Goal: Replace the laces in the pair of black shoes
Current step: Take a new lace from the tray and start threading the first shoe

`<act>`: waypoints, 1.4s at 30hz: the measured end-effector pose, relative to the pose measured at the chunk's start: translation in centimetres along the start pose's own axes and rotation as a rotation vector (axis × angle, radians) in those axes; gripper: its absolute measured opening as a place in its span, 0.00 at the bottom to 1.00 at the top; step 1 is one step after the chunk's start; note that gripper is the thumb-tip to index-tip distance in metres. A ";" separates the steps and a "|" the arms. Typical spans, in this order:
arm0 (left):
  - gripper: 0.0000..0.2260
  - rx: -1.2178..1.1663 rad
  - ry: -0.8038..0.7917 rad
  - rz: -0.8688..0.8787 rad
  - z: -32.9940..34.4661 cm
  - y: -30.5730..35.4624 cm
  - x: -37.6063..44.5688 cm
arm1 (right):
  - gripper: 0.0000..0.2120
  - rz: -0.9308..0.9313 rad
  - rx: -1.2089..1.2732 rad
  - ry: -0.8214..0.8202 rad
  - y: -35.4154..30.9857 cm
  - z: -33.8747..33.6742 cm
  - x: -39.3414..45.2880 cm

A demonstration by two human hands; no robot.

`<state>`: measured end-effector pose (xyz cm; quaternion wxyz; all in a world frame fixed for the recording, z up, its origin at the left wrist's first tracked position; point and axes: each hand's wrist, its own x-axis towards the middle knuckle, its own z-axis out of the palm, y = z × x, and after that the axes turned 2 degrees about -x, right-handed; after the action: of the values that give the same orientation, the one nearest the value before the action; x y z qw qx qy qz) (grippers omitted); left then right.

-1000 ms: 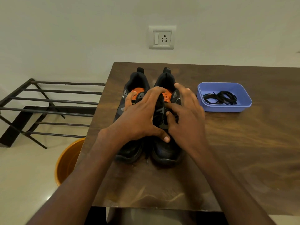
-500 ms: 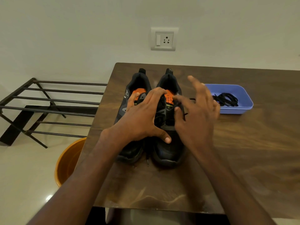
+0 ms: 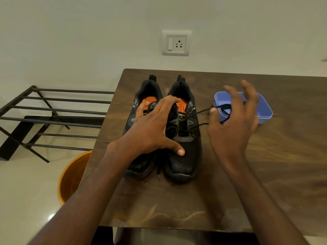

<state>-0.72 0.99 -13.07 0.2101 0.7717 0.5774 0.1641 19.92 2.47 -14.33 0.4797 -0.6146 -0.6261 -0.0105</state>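
Two black shoes with orange insoles stand side by side on the wooden table (image 3: 265,174), toes toward me. My left hand (image 3: 152,131) lies across both, fingers curled over the tongue of the right shoe (image 3: 184,156), thumb pressing its toe; it covers much of the left shoe (image 3: 141,167). My right hand (image 3: 231,124) is to the right of the shoes and pinches the black lace (image 3: 203,111), which runs taut from the right shoe's eyelets to my thumb. A lace end (image 3: 159,175) hangs between the toes.
A blue plastic tray (image 3: 263,108) sits partly behind my right hand; dark laces show in it. An orange bucket (image 3: 70,177) stands on the floor at the table's left front. A black metal rack (image 3: 44,117) is further left. A wall socket (image 3: 176,42) is above the table.
My right hand has moved from the right shoe's tongue out to the right, drawing the black lace sideways out of the eyelets. My left hand has stayed on the shoes.
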 end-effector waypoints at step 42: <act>0.58 0.020 -0.010 0.022 0.2 -0.3 0.0 | 0.10 -0.124 -0.205 -0.497 -2.2 1.7 -2.3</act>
<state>-0.90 1.03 -13.39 0.2034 0.7809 0.5694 0.1570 16.74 1.21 -15.42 0.2451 -0.6042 -0.7567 0.0480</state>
